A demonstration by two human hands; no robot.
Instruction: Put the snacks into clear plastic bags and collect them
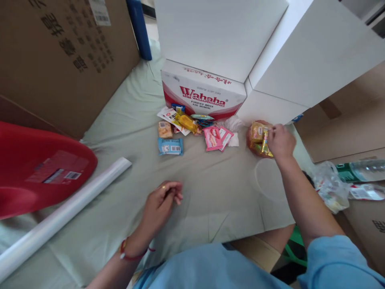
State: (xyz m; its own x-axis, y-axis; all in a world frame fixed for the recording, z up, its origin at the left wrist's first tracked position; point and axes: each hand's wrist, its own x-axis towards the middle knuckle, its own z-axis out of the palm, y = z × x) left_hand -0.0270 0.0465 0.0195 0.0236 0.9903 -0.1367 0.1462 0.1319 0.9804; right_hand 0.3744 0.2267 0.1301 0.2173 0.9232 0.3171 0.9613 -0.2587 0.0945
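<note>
My right hand [282, 141] is over a round reddish container [250, 145] of wrapped snacks. Its fingers are pinched at a slim yellow snack packet [264, 141], though the fingertips are partly hidden. A square golden snack packet [257, 131] lies in the same container. My left hand [161, 206] rests low over the cloth with its fingers curled together, and nothing shows in them. Beyond it lie a blue snack packet [170, 147], a tan snack packet [165, 130], a yellow packet [185, 121] and pink wafer packets [213, 139].
A Wahaha water carton [204, 94] stands behind the snacks, beside white boxes [219, 36]. A clear round lid [269, 180] lies near my right forearm. To the left are a white roll [69, 212], a red plastic object [45, 168] and a cardboard box [66, 72]. Bottles [363, 170] lie right.
</note>
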